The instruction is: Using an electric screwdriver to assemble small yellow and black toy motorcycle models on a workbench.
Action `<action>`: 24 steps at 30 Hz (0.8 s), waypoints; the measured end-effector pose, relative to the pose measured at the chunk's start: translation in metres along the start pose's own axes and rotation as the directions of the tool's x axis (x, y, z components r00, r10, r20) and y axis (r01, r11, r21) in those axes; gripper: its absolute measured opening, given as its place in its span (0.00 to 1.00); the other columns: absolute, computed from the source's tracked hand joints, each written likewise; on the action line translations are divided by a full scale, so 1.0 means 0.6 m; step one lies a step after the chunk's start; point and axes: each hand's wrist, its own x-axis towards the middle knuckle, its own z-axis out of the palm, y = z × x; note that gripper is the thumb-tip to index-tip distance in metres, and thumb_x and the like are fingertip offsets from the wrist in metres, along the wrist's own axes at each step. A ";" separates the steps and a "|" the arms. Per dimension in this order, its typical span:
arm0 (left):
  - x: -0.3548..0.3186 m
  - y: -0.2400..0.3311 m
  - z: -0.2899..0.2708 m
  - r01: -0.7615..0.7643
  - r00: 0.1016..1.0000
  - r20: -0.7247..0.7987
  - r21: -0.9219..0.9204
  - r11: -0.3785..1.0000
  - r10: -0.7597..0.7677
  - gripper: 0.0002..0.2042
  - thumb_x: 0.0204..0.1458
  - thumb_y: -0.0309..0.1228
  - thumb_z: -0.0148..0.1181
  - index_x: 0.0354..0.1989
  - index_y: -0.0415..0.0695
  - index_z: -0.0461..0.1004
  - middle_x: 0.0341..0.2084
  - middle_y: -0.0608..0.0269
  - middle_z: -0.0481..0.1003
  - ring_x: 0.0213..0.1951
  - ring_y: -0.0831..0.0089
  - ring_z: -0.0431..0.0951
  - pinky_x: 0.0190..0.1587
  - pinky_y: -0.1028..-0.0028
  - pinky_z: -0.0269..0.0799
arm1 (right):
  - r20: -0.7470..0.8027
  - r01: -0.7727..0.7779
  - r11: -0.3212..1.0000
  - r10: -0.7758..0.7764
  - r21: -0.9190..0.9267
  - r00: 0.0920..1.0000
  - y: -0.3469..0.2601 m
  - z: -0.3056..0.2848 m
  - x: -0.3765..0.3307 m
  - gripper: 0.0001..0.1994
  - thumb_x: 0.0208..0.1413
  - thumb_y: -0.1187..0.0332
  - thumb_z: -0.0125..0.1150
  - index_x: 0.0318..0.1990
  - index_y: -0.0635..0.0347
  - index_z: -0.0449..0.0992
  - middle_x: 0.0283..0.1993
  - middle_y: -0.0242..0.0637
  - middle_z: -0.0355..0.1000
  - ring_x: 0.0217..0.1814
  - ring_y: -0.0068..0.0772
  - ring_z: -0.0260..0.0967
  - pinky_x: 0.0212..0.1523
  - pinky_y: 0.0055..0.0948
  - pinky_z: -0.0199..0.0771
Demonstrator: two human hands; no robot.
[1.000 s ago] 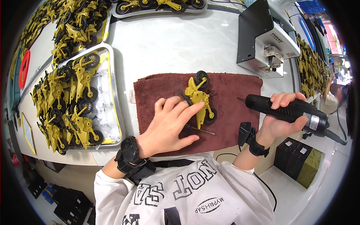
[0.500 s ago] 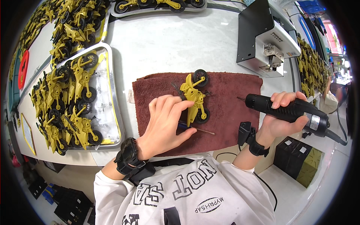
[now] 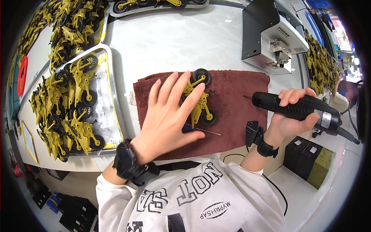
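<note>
A yellow toy motorcycle (image 3: 201, 103) with black spoked wheels lies on its side on a folded brown towel (image 3: 236, 92). My left hand (image 3: 166, 118) is spread over its left part, fingers apart, and hides some of the body; whether the fingertips touch it I cannot tell. Below the toy rests a small screwdriver (image 3: 210, 132), its dark handle partly under my left hand. To the right, my right hand (image 3: 291, 123) is wrapped round a black corded electric screwdriver (image 3: 270, 105). The thin bit points left toward the toy, well apart from it.
At left, a metal-rimmed tray (image 3: 118, 104) carries several similar toy motorcycles (image 3: 81, 83); more are heaped behind it. Another tray (image 3: 158, 7) lies at the far edge. A black and white machine (image 3: 268, 36) stands at back right. The power cord (image 3: 349, 136) trails off right.
My left hand has spread its fingers and reached farther forward over the toy motorcycle. My right hand and the electric screwdriver have hardly moved. The whole view has shifted slightly.
</note>
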 end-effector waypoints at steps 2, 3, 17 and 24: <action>-0.001 -0.015 0.024 -0.021 1.000 0.010 -0.012 1.000 0.022 0.44 0.27 0.42 0.73 0.59 0.51 0.60 0.61 0.46 0.51 0.60 0.49 0.55 0.60 0.51 0.47 | 0.006 0.009 1.000 -0.009 0.005 1.000 0.003 0.003 0.001 0.33 0.48 0.38 0.53 0.47 0.61 0.66 0.23 0.36 0.64 0.19 0.29 0.61 0.25 0.30 0.63; -0.002 -0.021 0.033 -0.042 0.999 0.020 -0.025 0.999 0.042 0.44 0.27 0.42 0.73 0.59 0.51 0.60 0.61 0.45 0.51 0.60 0.49 0.55 0.60 0.51 0.48 | 0.001 0.015 1.000 -0.015 -0.012 1.000 0.004 0.005 0.000 0.33 0.47 0.38 0.53 0.47 0.61 0.66 0.22 0.36 0.64 0.19 0.29 0.61 0.25 0.30 0.63; -0.018 -0.033 0.043 -0.087 0.996 0.007 -0.107 0.991 0.088 0.40 0.26 0.42 0.73 0.54 0.51 0.65 0.62 0.47 0.52 0.61 0.51 0.56 0.59 0.55 0.52 | 0.106 0.111 0.991 -0.118 0.071 0.987 -0.049 -0.005 0.091 0.32 0.46 0.37 0.52 0.44 0.59 0.68 0.22 0.35 0.64 0.18 0.29 0.61 0.26 0.30 0.62; -0.008 -0.028 0.043 -0.128 0.992 -0.026 -0.099 0.987 0.126 0.36 0.33 0.48 0.68 0.53 0.47 0.66 0.61 0.44 0.52 0.60 0.51 0.56 0.60 0.55 0.50 | 0.014 0.140 0.986 -0.140 -0.094 0.990 -0.053 0.040 0.229 0.27 0.49 0.45 0.55 0.38 0.67 0.67 0.20 0.37 0.65 0.17 0.31 0.62 0.23 0.30 0.66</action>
